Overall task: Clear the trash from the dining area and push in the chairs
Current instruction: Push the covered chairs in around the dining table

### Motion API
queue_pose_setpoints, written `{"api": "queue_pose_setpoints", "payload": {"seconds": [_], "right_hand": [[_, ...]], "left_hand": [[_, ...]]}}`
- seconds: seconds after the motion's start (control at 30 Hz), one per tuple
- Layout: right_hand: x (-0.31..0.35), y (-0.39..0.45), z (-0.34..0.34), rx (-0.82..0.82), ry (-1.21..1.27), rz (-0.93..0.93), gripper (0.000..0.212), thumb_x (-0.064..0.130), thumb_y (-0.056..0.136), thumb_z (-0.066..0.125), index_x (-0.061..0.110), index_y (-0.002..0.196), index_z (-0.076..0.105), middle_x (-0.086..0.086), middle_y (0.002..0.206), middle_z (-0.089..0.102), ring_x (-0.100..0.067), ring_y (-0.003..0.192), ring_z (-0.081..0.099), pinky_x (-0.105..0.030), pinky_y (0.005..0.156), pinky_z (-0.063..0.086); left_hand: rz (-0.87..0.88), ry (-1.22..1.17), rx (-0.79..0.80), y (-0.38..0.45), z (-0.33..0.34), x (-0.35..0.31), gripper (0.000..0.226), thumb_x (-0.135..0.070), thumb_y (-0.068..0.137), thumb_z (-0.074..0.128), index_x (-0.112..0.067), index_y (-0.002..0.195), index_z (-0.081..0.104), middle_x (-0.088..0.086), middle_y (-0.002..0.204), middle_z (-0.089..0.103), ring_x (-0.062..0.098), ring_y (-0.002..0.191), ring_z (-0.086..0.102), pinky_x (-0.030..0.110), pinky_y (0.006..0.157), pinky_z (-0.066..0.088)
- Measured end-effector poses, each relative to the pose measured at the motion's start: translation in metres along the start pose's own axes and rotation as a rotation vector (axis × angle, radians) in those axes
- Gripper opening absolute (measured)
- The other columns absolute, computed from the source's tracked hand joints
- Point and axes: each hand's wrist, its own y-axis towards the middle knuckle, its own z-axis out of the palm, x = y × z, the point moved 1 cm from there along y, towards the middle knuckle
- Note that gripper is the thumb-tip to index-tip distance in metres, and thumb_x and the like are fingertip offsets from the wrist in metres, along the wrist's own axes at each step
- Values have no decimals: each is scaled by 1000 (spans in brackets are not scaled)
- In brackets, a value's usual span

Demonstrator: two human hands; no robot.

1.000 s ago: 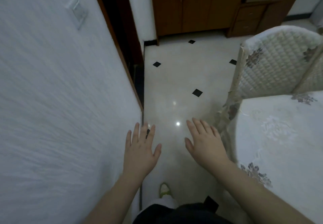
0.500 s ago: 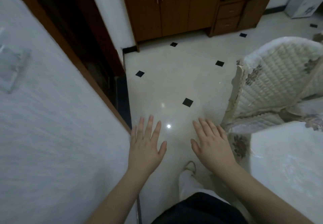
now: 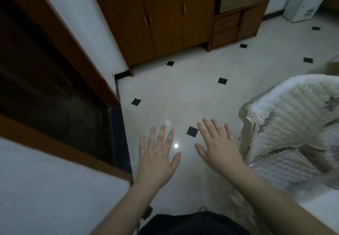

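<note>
My left hand (image 3: 157, 157) and my right hand (image 3: 218, 146) are held out flat over the pale floor, palms down, fingers straight and spread, holding nothing. A chair (image 3: 291, 124) with a quilted cream cover and flower print stands at the right, its back edge a short way right of my right hand, not touched. The white-clothed table (image 3: 326, 211) shows at the lower right corner. No trash is in sight.
A dark doorway (image 3: 55, 91) with a brown frame opens on the left, with white wall below it. A brown wooden cabinet (image 3: 156, 18) and a low drawer unit (image 3: 236, 25) stand against the far wall. Pale floor tiles with small black squares (image 3: 183, 91) lie ahead.
I have walked forward along the wall: the doorway and cabinet are nearer, the chair has slid down the right side, and both hands stay flat and empty.
</note>
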Motion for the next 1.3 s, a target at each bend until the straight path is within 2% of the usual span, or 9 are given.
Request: {"api": "queue_pose_setpoints", "payload": {"seconds": [0.17,0.37,0.57,0.7,0.8,0.97,1.13,1.23,1.3], "right_hand": [[3,66,7,14,46,50,61,44,86,32,18,140,45,-7,151,37,-32,137,36,-53,110,26],[5,164,27,85,-49,88,62,49,90,29,22,145,35,-4,152,35,-29,139,33,-49,113,6],[4,249,21,103,-65,226,63,56,93,28,24,147,33,-2,154,31,-31,141,29,-52,112,3],[-9,286,22,122,-7,308,67,60,93,19,25,151,22,-1,158,18,-31,145,15,-48,113,-6],[-30,306,23,104,27,379,69,61,93,17,26,151,19,1,159,12,-29,146,9,-47,113,-8],[-91,339,23,107,32,543,67,61,93,22,26,150,25,-3,158,20,-35,143,20,-53,115,8],[-178,368,15,48,101,643,71,66,90,6,31,152,-2,3,158,-10,-28,146,-9,-49,115,-9],[-233,386,0,43,109,692,74,68,86,-4,32,150,-12,4,157,-20,-25,145,-17,-47,113,-15],[-267,401,-9,51,104,706,74,69,87,-1,32,149,-17,3,155,-25,-23,144,-20,-45,111,-19]], "left_hand": [[11,-20,-4,75,13,31,70,-59,93,28,-25,153,17,4,159,16,27,147,5,49,115,5],[71,-50,34,169,45,87,70,-59,94,26,-23,153,14,2,161,8,22,148,-2,47,117,3],[211,-64,60,271,42,124,70,-59,94,28,-26,153,13,0,161,9,22,148,2,47,116,6],[349,-62,112,343,49,129,71,-63,94,24,-27,154,9,0,161,11,23,148,6,47,116,6],[437,-81,132,395,52,107,72,-64,94,22,-27,154,8,-2,161,8,20,148,3,47,115,4],[570,-92,122,476,54,42,72,-63,94,24,-28,154,7,-4,161,2,22,148,-2,46,116,-1],[634,-68,106,567,55,-27,73,-63,94,21,-28,153,-2,-6,161,-7,20,147,-11,47,117,-1],[677,-55,125,610,46,-69,71,-63,94,18,-30,153,-5,-6,161,-6,19,147,-12,47,116,-2],[706,-30,118,637,43,-96,70,-64,94,15,-30,152,-6,-7,161,-5,19,147,-10,48,116,-1]]}}
